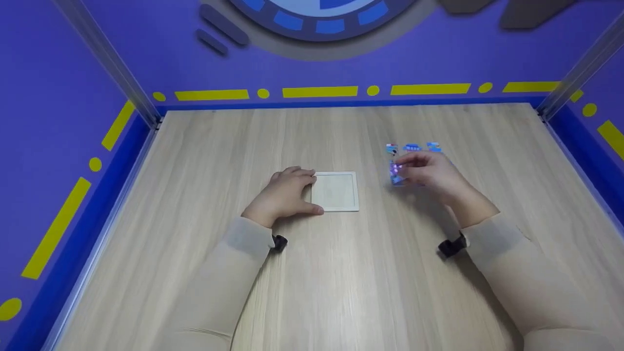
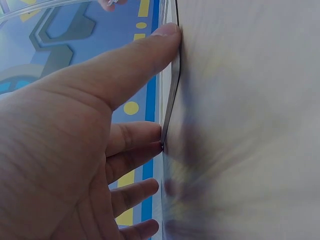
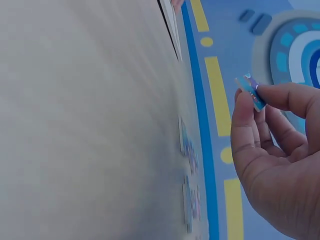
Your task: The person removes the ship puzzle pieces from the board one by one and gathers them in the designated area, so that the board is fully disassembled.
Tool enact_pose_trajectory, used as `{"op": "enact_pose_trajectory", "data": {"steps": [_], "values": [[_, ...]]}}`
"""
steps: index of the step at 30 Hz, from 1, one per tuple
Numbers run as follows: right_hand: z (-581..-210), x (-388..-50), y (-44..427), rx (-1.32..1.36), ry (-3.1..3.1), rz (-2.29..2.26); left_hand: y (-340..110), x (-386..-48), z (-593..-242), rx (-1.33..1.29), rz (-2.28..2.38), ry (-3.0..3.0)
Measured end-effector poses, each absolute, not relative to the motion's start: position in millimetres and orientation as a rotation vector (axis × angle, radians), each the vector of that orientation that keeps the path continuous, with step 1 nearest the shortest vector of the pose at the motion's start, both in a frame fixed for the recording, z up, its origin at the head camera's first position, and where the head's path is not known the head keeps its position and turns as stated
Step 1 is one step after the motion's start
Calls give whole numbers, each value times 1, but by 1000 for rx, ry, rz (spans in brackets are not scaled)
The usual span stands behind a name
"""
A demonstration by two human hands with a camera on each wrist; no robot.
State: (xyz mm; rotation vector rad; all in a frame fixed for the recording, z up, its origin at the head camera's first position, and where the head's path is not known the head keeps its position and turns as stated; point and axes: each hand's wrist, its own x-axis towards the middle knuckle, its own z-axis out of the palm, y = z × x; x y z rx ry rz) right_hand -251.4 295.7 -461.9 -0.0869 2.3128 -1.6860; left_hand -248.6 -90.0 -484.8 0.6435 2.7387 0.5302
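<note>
A flat, white-rimmed square frame (image 1: 356, 191) lies on the table. In the head view, my left hand (image 1: 287, 195) is spread at its left side. The left wrist view shows the thumb (image 2: 142, 57) touching the near edge, forefinger at the far-left corner, and the other fingers loosely extended. My right hand (image 1: 434, 178) is raised above the table at the right, pinching a small blue-and-purple jigsaw piece (image 3: 251, 92) between thumb and forefinger. Below that hand lie several more jigsaw pieces (image 1: 413, 146), partly hidden by it.
The wood-grain table (image 1: 331, 273) extends around both hands. A blue-purple wall (image 1: 146, 53) with yellow markings stands behind, and similar panels close off the left and right sides. Dark wrist straps (image 1: 452, 245) sit at both sleeve cuffs.
</note>
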Motion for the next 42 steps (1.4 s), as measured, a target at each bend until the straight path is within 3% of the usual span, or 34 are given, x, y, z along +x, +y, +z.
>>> {"op": "enact_pose_trajectory", "data": {"steps": [16, 25, 42], "values": [[-455, -248, 374, 53, 2332, -1782, -88, -249, -486, 658, 541, 2742], [-446, -245, 396, 167, 2118, -2021, -89, -247, -483, 637, 543, 2743], [-461, -248, 412, 184, 2354, -1598, -89, -248, -484, 641, 523, 2749]]}}
